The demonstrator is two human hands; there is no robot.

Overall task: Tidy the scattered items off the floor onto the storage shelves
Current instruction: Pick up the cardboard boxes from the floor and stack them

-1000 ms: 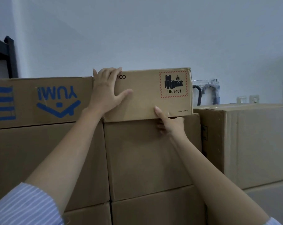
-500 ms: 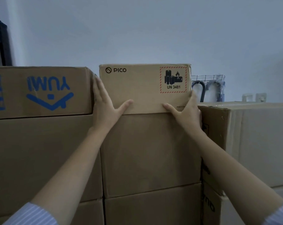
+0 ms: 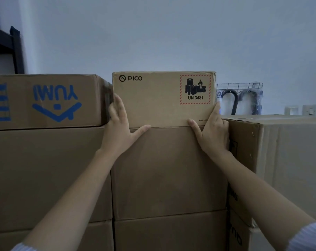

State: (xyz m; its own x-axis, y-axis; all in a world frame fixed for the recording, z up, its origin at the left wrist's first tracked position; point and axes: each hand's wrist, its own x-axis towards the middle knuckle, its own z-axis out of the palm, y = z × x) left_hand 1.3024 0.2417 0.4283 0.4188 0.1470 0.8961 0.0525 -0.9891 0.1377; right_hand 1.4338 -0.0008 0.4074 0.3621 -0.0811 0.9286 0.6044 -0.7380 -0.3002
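Stacked cartons [image 3: 164, 171], PICO box [image 3: 153, 102] unmoved

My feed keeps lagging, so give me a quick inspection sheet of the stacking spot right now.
Surface: PICO box sits on a plain carton, top of a stack.
Job's things: PICO box upright, battery label facing out, close beside the YUMI box.
Clutter: nothing seen.
Grips: left hand flat on the box's left edge; right hand flat on its right edge; fingers straight.
Cables: dark loops in a wire basket behind.
Surroundings: pale wall, wall sockets, dark shelf frame, right carton.
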